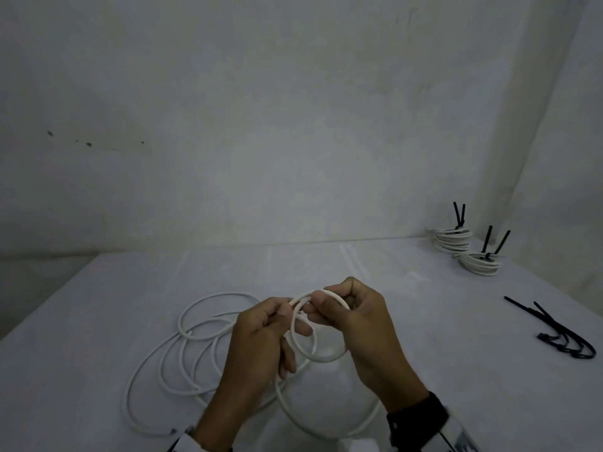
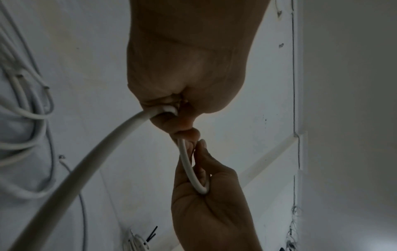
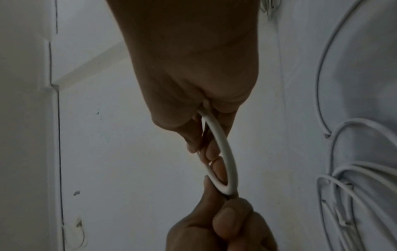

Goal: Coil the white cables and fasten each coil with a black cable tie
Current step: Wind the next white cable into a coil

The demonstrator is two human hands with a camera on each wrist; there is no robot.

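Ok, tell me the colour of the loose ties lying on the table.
Black loose ties; clearest in the head view.

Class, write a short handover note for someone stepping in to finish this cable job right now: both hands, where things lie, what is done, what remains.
Left hand and right hand both pinch the first small loops of the white cable above the table.
The rest of that cable lies loose on the table, left of the hands.
Done: two tied coils at the far right.
Spare black ties lie to the right.
Left: finish coiling this cable, then tie it.
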